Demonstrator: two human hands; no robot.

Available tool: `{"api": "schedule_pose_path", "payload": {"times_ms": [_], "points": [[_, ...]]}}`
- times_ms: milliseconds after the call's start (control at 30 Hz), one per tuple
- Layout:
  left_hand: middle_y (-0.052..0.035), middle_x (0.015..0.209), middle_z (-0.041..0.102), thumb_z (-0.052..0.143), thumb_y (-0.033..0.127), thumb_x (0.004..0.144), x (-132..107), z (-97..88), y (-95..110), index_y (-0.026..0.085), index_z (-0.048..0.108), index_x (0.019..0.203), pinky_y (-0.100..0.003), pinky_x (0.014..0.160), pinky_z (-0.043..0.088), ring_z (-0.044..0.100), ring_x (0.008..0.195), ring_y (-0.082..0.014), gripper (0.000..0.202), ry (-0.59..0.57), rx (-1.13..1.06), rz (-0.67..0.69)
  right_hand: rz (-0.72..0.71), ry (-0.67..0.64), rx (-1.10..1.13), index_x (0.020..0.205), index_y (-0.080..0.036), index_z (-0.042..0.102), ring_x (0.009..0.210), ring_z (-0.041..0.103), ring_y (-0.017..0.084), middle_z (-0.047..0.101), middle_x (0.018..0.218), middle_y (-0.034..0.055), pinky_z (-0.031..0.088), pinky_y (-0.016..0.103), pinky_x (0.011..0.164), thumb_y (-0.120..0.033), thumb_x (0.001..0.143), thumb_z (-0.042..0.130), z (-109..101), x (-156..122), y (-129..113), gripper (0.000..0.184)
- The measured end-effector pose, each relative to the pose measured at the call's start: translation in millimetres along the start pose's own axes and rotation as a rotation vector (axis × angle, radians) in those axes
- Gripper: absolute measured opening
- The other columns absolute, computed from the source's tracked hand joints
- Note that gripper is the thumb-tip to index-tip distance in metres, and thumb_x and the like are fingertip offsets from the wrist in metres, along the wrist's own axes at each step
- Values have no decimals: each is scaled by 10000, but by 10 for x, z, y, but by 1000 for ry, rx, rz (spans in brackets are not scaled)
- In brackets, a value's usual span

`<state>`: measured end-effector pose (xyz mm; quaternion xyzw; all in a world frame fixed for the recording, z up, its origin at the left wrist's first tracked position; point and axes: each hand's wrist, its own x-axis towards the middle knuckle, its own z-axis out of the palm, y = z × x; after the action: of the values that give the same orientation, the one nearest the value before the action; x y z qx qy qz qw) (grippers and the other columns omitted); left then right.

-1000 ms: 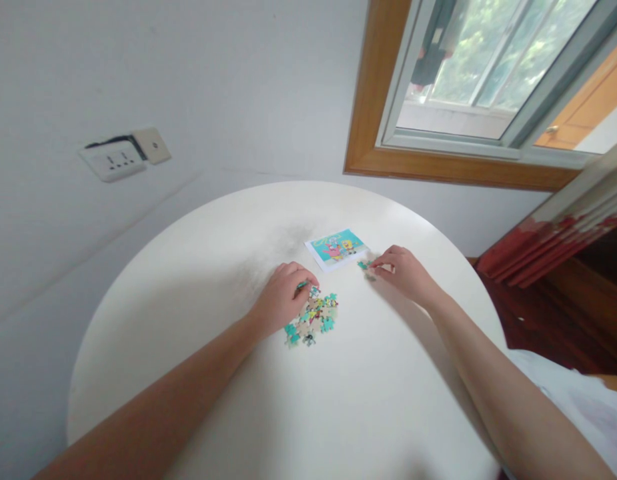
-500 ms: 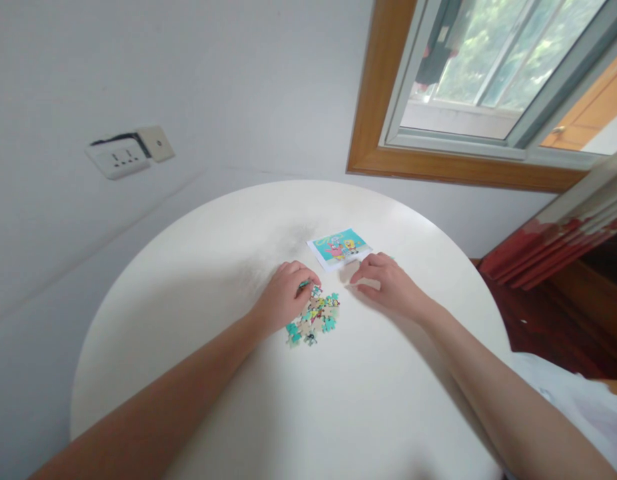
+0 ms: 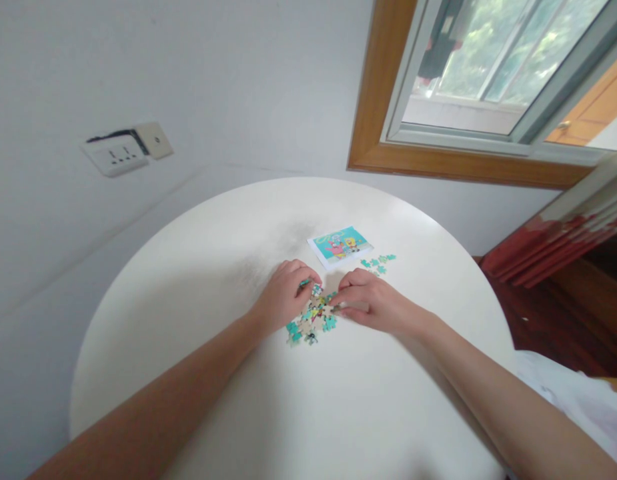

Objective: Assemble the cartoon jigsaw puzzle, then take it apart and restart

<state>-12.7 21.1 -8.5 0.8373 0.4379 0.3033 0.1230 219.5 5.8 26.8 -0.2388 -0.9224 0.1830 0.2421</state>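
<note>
Lying loosely heaped near the middle of the white table [image 3: 338, 407], the pile of puzzle pieces [image 3: 304, 327] shows printed faces and pale backs mixed, some overlapping. Left hand [image 3: 283, 297]: curled at the pile's upper left edge, a teal piece [image 3: 304, 283] visible inside the bend of thumb and fingers; cannot tell whether gripped or merely covered. Placement would suit steadying the heap. Right hand [image 3: 375, 303]: thumb and fingers bent toward each other at the pile's right edge; closure on a piece cannot be told. Beyond it, a small group of teal pieces [image 3: 381, 270] lies apart from the pile, presumably so they do not mix. Picture card [image 3: 342, 247] lies flat, print up, just beside that group, likely for easy viewing. Outward: wall socket [image 3: 121, 157] at left, wooden window frame [image 3: 463, 168] at right.
</note>
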Motion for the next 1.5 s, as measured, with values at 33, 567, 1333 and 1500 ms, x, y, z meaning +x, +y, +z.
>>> {"api": "schedule_pose_path", "payload": {"times_ms": [33, 567, 1333, 1500], "points": [[-50, 928, 615, 483, 126, 850, 0, -1, -2, 197, 664, 884, -383, 870, 415, 545, 940, -221, 197, -2, 1, 2, -1, -7, 6, 986, -204, 728, 883, 573, 167, 652, 939, 67, 461, 304, 818, -227, 877, 618, -17, -2, -13, 156], [-47, 927, 617, 489, 115, 836, -7, 6, -22, 198, 653, 877, -382, 865, 422, 548, 937, -224, 188, 8, 12, 16, 17, -122, 30, 895, -173, 710, 837, 585, 157, 645, 880, 60, 471, 268, 795, -240, 825, 692, 59, 24, -78, 98], [-53, 919, 621, 486, 114, 836, 1, -13, 2, 204, 668, 872, -384, 868, 424, 547, 931, -222, 207, -13, -1, -6, 750, -193, -747, 887, -212, 754, 925, 617, 257, 715, 951, 102, 403, 334, 727, -221, 876, 524, -602, -317, 381, 230], [-56, 931, 623, 481, 109, 839, 4, -23, 14, 202, 671, 883, -385, 867, 425, 545, 933, -224, 216, -12, -1, -5, 753, -180, -687, 965, -226, 744, 921, 633, 231, 713, 985, 84, 423, 304, 744, -217, 843, 559, -577, -323, 351, 222]]}}
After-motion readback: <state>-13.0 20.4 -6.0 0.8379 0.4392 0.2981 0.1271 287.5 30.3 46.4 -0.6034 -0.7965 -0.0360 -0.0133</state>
